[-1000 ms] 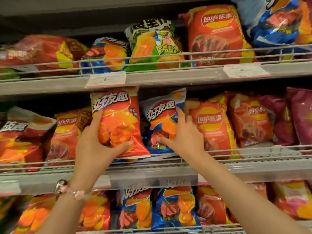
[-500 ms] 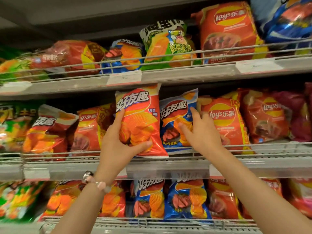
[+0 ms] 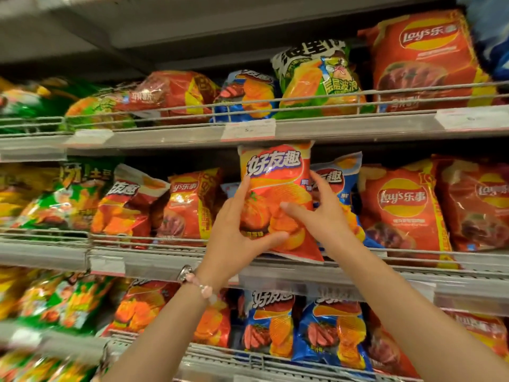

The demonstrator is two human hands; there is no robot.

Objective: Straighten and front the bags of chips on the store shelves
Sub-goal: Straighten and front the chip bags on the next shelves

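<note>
On the middle shelf point(image 3: 170, 264), an orange ridged-chip bag point(image 3: 275, 199) stands upright behind the wire rail. The left hand point(image 3: 234, 238) grips its lower edge at seven o'clock; the right hand point(image 3: 322, 216) pinches its three-o'clock edge. It is probably light, puffy, slick and crushable: best held by the side seams.

Bare forearms – pink bead bracelet point(image 3: 199, 284) on left wrist.
</note>
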